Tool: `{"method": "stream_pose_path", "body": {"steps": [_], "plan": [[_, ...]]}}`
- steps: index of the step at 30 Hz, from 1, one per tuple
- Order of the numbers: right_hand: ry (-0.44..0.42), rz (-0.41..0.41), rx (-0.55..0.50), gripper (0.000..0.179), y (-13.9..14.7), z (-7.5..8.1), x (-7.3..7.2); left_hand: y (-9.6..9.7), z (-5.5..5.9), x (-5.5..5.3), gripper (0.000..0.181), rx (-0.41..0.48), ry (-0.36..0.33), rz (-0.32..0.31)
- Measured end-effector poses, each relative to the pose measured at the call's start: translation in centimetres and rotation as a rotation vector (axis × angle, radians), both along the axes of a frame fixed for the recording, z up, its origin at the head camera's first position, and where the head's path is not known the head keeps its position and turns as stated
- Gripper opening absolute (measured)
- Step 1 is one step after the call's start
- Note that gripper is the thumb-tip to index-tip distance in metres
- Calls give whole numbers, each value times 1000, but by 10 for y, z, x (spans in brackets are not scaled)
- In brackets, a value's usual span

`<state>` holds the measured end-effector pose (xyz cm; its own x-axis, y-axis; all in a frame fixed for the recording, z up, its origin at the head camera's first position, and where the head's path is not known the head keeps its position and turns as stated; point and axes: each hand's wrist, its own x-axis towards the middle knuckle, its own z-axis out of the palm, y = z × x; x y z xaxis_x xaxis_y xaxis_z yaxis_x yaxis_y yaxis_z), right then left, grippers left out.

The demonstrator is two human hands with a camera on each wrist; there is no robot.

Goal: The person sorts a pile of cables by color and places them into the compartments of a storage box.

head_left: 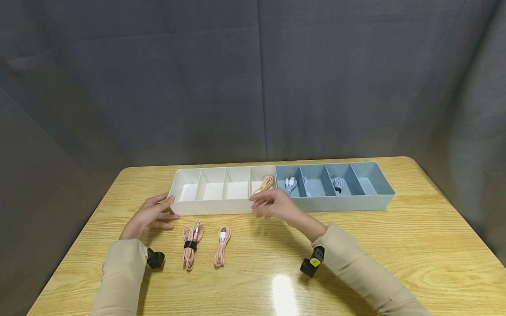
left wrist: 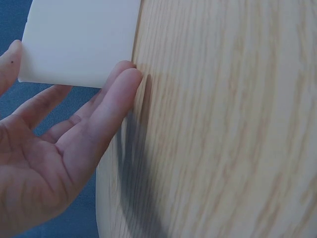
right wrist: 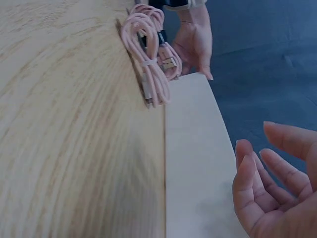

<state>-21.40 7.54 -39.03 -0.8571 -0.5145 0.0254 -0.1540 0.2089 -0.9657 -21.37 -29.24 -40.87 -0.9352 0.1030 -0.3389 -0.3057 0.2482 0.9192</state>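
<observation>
A white divided box [head_left: 213, 207] stands at the table's back, end to end with a blue divided box [head_left: 344, 202]. My left hand [head_left: 152, 215] is at the white box's left end, thumb by the rim and relaxed fingertips at its lower front corner. Loosely bent and holding nothing, my right hand [head_left: 274, 204] is by the front wall near where the boxes meet. A coiled pink cable [head_left: 267, 181] with a yellow tie lies in the white box's rightmost compartment. Two pink cables lie in front: one with a black strap [head_left: 190, 252], one with a white connector [head_left: 221, 252].
In the blue box's compartments are a pale blue cable [head_left: 290, 184], a thin white cable [head_left: 306, 186] and a white cable with a black tie [head_left: 338, 184]. A dark curtain [head_left: 197, 87] hangs behind the wooden table [head_left: 245, 281].
</observation>
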Motion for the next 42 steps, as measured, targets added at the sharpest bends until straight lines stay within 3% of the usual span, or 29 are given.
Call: {"method": "stream_pose_path", "body": {"steps": [12, 15, 18, 22, 28, 34, 42], "plan": [[96, 206, 58, 43, -15, -12, -3, 2, 2, 0, 76, -4, -14, 11], [98, 243, 72, 44, -20, -5, 2, 2, 2, 0, 76, -5, -15, 15], [98, 279, 85, 48, -25, -7, 2, 2, 3, 1, 76, -7, -14, 14], [100, 332, 118, 54, -33, -22, -5, 2, 4, 1, 75, -10, -11, 9], [66, 426, 137, 62, -42, -30, -9, 1, 1, 1, 78, -22, -9, 5], [54, 454, 148, 64, -49, -34, -11, -1, -2, -1, 85, -26, -7, -1], [76, 458, 215, 66, -59, -36, -12, 2, 1, 1, 79, -18, -9, -1]]}}
